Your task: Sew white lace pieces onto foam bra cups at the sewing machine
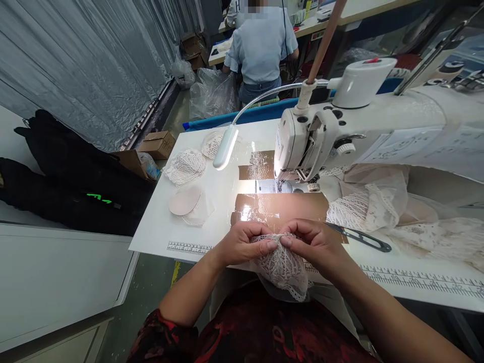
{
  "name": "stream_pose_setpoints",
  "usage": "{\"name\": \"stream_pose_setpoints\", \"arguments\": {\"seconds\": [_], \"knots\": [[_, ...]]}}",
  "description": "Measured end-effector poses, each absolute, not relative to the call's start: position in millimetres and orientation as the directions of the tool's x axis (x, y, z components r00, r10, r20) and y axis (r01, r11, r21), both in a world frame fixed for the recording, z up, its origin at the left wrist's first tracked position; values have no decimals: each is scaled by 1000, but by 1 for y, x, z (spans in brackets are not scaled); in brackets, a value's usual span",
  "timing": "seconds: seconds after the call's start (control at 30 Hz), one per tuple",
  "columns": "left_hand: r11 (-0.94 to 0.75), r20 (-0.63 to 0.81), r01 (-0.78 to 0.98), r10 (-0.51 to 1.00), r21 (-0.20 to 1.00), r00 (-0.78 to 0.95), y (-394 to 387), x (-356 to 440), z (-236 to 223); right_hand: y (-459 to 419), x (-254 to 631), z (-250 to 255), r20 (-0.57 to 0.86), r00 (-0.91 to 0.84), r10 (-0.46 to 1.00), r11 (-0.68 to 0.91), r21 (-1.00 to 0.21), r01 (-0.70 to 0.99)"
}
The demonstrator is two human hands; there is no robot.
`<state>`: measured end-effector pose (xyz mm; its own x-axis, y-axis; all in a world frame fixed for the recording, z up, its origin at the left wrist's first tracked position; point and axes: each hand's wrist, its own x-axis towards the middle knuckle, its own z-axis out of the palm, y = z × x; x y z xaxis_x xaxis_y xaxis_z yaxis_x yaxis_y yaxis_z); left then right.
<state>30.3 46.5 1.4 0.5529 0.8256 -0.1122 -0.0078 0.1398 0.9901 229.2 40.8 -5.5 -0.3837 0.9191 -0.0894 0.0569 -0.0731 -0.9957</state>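
Note:
A white lace piece hangs over the near edge of the white sewing table. My left hand pinches its top edge from the left, fingers curled. My right hand pinches the same edge from the right, thumb and fingers closed on the lace. Both hands meet just in front of brown taped patches below the sewing machine's needle.
A white sewing machine with a gooseneck lamp stands behind. Lace cups and a round pad lie at left, heaped lace and black snips at right. Another person sits at the far table.

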Motion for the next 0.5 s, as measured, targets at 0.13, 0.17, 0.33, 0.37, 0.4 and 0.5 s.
{"name": "stream_pose_setpoints", "arguments": {"seconds": [0.13,0.17,0.33,0.37,0.4,0.5], "knots": [[160,-102,-87,881,983,462,43,45,-6,44,227,-12,-181,-407,895,-248,-962,-117],[203,-127,-130,889,971,439,42,49,-10,45,227,-13,-208,-413,887,-292,-945,-150],[372,-297,-368,923,852,247,48,40,-13,55,235,-13,-312,-384,869,-409,-889,-205],[338,-294,-386,941,858,171,52,30,-8,57,241,-12,-318,-361,877,-403,-895,-190],[278,-267,-378,960,883,83,57,17,-2,59,249,-12,-318,-330,889,-386,-907,-166],[24,-38,-66,974,998,-222,73,-18,23,61,271,-11,-288,-215,933,-299,-954,-24]]}}
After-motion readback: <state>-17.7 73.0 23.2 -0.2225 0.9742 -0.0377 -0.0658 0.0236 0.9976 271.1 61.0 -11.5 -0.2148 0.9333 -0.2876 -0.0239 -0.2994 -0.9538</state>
